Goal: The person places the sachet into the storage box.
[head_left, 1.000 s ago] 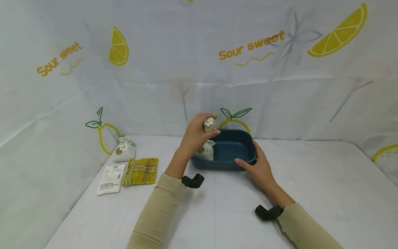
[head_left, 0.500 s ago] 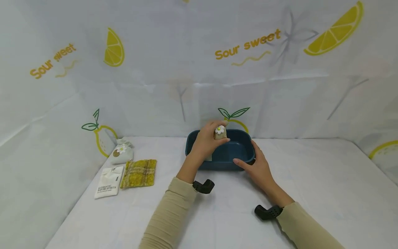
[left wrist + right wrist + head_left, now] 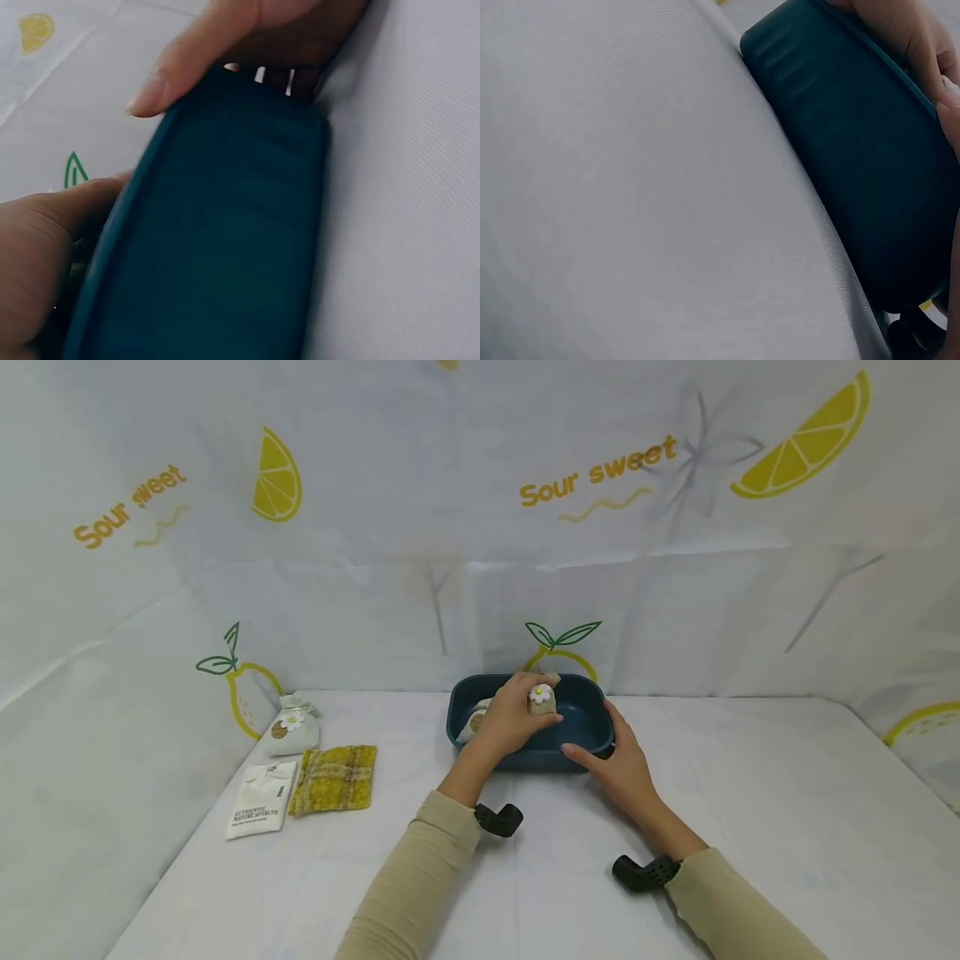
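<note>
My left hand (image 3: 512, 720) holds a small beige cloth sachet (image 3: 543, 700) with a white daisy on its front, over the middle of a dark blue oblong basin (image 3: 543, 762). A pale sachet (image 3: 474, 725) with a round brown patch lies in the basin's left end, partly hidden by that hand. My right hand (image 3: 624, 766) grips the basin's right front corner, thumb at the front rim and fingers round the side. In the left wrist view the right thumb (image 3: 169, 86) lies along the rim. The basin's outer wall (image 3: 840, 127) fills much of the right wrist view.
On the left of the white-covered table stand another pale daisy sachet (image 3: 293, 729), a yellow plaid cloth square (image 3: 333, 779) and a flat white printed packet (image 3: 261, 799). A white lemon-print cloth (image 3: 375, 610) hangs right behind the basin.
My left hand has carried the beige sachet rightward and then down toward the inside of the basin. The right hand keeps its grip on the basin. The head view has shifted slightly.
</note>
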The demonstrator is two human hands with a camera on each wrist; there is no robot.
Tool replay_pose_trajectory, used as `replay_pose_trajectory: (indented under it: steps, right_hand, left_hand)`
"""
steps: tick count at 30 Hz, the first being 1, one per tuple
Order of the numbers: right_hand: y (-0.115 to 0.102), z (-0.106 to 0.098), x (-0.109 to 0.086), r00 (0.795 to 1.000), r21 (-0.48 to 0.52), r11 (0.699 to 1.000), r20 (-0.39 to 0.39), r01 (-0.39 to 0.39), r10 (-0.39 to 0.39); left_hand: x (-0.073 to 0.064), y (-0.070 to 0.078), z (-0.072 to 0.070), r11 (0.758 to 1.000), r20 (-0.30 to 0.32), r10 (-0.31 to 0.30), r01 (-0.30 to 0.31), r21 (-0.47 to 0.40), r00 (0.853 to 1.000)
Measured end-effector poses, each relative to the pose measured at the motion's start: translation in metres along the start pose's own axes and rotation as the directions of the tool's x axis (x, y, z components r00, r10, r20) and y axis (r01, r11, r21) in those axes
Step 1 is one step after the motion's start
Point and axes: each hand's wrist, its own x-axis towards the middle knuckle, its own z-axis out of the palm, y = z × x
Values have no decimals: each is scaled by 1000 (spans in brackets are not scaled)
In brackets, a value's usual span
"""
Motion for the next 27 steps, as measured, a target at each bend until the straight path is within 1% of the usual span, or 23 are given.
replay_pose_trajectory:
  steps: [4,8,12,17,20,23,25,27]
  right_hand:
    - [0,-1,-1,1000,-4,1000,-3,3,-3]
    - [-1,-2,-1,1000,-3,1000,-3,4,-4]
    - [-1,-2,-1,1000,3,1000,3,3,-3]
    - [0,-2,0,1000,3,1000,3,5,-5]
    - [0,-1,1,1000,-8,1000,-3,5,-5]
    - [0,-1,1,1000,-16,1000,-5,1,-1]
    - [-1,-1,0,1000,-18,1000,-3,-1,1]
    - [-1,-1,-1,1000,-15,1000,0,-2,2]
  left_hand:
    - [0,-2,3,999,44,-33,32,14,998]
    - [0,-4,5,998,114,-62,59,29,992]
    - [1,-8,6,995,179,-76,64,72,981]
    - [2,-10,6,992,240,-86,60,113,967]
    - [3,-9,6,991,261,-116,95,91,958]
    - [3,-8,6,986,269,-158,139,91,950]
    - [3,-8,5,982,286,-178,151,114,942]
    - [3,-7,5,979,308,-187,152,134,933]
